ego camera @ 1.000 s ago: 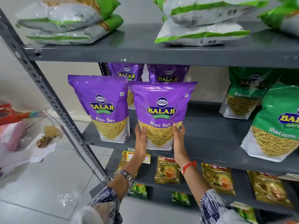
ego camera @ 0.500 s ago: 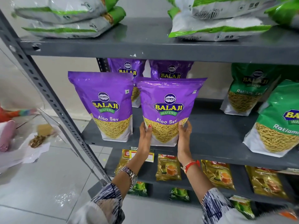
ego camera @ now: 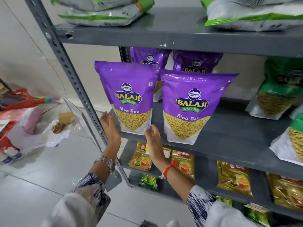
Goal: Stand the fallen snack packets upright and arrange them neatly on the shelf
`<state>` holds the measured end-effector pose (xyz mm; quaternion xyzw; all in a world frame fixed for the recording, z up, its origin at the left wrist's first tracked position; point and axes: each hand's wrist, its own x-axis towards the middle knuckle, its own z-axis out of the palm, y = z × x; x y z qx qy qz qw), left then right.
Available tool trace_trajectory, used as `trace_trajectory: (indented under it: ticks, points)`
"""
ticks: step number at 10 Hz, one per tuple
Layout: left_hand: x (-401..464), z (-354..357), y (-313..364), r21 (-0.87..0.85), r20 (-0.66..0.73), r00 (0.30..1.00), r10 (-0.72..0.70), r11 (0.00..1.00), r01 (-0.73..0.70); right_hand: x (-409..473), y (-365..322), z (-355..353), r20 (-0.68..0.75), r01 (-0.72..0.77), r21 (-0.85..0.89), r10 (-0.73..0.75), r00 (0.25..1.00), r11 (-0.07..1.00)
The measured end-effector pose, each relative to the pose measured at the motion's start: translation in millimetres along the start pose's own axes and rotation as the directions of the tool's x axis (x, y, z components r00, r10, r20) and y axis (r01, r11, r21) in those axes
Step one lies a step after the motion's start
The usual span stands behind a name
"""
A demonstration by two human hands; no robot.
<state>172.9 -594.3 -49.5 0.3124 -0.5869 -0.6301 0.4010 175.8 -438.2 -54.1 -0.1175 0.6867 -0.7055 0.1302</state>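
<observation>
Two purple Aloo Sev packets stand upright at the front of the grey middle shelf (ego camera: 229, 128): the left packet (ego camera: 129, 95) and the right packet (ego camera: 191, 107). Two more purple packets (ego camera: 195, 64) stand behind them. My left hand (ego camera: 109, 126) is open just left of the left packet's lower corner. My right hand (ego camera: 153, 140) is open below the gap between the two front packets, fingertips close to the left packet's base. Neither hand holds anything. Green Ratlami Sev packets (ego camera: 277, 92) stand at the right of the same shelf.
The top shelf (ego camera: 180, 35) carries green-and-white packets lying flat (ego camera: 101, 12). Tea packets (ego camera: 183, 164) hang below the middle shelf. A perforated grey upright (ego camera: 70, 74) frames the left side. Bags and paper litter (ego camera: 24, 125) lie on the tiled floor at left.
Both hands have let go of the right purple packet, which now stands alone. They have moved left to either side of the left packet's base.
</observation>
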Motion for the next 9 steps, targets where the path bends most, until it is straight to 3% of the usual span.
trace_trajectory:
  ticks: [1, 2, 3, 4, 7, 8, 9]
  points:
    - [21.1, 3.8, 10.6, -0.035, 0.123, 0.974, -0.189, 0.98, 0.194, 16.2, -10.7, 15.9, -0.015, -0.072, 0.014, 0.073, 0.997, 0.997]
    - [22.0, 9.8, 16.2, -0.035, 0.214, 0.937, -0.275, 0.957, 0.288, 33.4, -17.3, 19.9, -0.078, -0.069, 0.01, 0.069, 0.995, 0.998]
    - [13.8, 11.0, 15.6, -0.031, 0.217, 0.948, -0.234, 0.969, 0.246, 46.1, -18.6, 16.7, -0.033, -0.04, -0.045, 0.038, 0.999, 0.998]
    - [12.2, 6.6, 12.7, -0.034, 0.238, 0.957, -0.164, 0.984, 0.177, 47.6, -17.8, 16.2, 0.002, 0.008, 0.011, -0.008, 1.0, 1.0]
    - [14.4, -1.0, 8.4, 0.01, 0.271, 0.945, -0.185, 0.982, 0.19, 39.3, -17.6, 22.0, -0.024, 0.014, 0.04, -0.013, 1.0, 0.999]
    - [12.2, -2.0, 10.3, 0.029, 0.245, 0.954, -0.172, 0.985, 0.17, 38.1, -20.3, 21.0, -0.039, 0.019, 0.053, -0.017, 0.999, 0.998]
    - [-2.3, -2.4, 13.5, 0.017, 0.131, 0.991, -0.019, 1.0, 0.017, 23.4, -23.2, 19.8, -0.077, 0.078, 0.034, -0.075, 0.994, 0.996]
